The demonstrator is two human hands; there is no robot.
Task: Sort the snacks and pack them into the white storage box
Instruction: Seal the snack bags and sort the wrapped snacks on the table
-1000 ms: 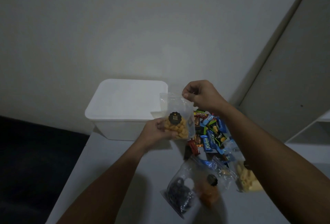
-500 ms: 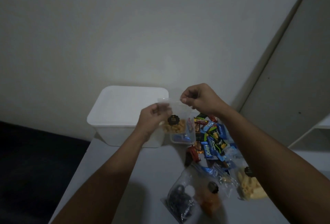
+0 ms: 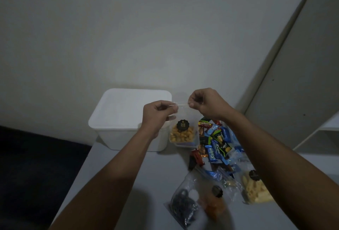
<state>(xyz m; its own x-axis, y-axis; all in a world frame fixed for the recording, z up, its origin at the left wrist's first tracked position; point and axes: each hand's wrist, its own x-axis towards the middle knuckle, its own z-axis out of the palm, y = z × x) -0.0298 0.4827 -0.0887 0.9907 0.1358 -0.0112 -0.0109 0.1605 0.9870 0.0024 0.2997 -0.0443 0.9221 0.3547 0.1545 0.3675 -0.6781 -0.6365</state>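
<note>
Grip: the left hand (image 3: 157,114) and the right hand (image 3: 203,103) each pinch one end of the top edge of a clear snack bag (image 3: 181,132), thumb against curled fingers, so that the edge is stretched level between them. The bag hangs from this grip, upright, clear of the table (image 3: 117,174).

Held item: clear snack bag, lower half filled with small golden-orange pieces; round black label on its front face. It hangs just to the right of the white storage box (image 3: 128,118), in front of that box's right corner.

Landmark: white storage box, rectangular with rounded corners, standing at the far end of the table against the wall (image 3: 146,37). Its top shows as a flat white surface; whether that is a lid or the inside cannot be told.

Right of the box: a heap of small wrapped snacks (image 3: 216,143) in blue, green, red and brown wrappers, lying loose on the table.

Nearer than the box, right of centre: a clear bag of dark pieces (image 3: 183,206); touching it, a bag of orange pieces (image 3: 214,206) with a black label; farther right, a bag of pale yellow pieces (image 3: 256,191), partly behind the right forearm.
</note>
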